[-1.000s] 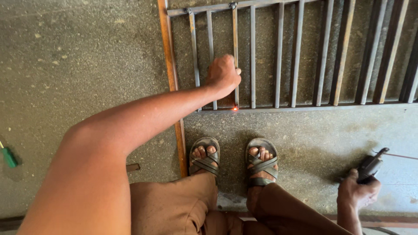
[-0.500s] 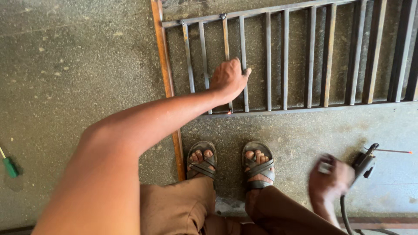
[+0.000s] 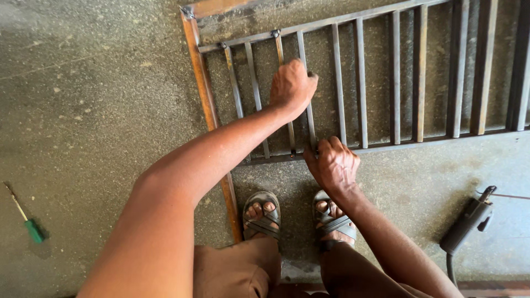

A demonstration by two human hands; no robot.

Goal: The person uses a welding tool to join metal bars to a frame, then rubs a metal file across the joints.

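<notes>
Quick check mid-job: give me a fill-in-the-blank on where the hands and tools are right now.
1. The left hand grips a thin upright bar of the rusty metal grille lying on the ____ floor.
2. The right hand rests on the grille's ____ rail.
3. The black electrode holder lies on the floor, held by ____ hand.
4. The screwdriver by the picture's left edge has a ____ handle.

Missing words: concrete; bottom; neither; green

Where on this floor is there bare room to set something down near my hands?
The widest bare concrete floor lies left of the rusty frame rail, above the green screwdriver. A smaller patch lies right of the right hand, between the grille's bottom bar and the black welding holder. It is crowded around the left hand, the bars and the sandals.
</notes>
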